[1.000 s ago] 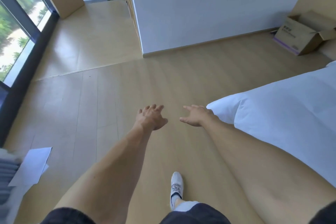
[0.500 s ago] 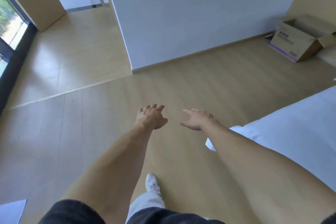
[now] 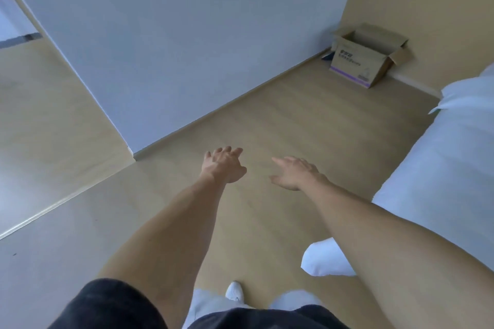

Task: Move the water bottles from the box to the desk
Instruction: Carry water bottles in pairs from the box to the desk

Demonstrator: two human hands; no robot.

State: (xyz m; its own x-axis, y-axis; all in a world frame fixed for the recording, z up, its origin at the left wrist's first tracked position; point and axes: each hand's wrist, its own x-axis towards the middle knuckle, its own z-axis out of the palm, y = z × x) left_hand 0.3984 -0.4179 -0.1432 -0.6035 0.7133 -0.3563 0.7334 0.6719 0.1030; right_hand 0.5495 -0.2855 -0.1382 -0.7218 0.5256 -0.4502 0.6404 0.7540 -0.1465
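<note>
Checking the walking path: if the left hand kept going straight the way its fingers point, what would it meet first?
Judging by one view, the left hand points over bare floor toward the white wall; the wall's base looks first. The box sits off right.

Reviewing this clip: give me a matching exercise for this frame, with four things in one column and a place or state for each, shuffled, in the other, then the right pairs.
Things
1. cardboard box
2. left hand
3. bed
4. shoe

Places or states
A. white, along the right edge of the view
B. flaps open, on the floor in the far corner by the wall
C. white, on the floor at the bottom of the view
D. held out in front, fingers spread, holding nothing

Pairs: 1-B, 2-D, 3-A, 4-C
</note>
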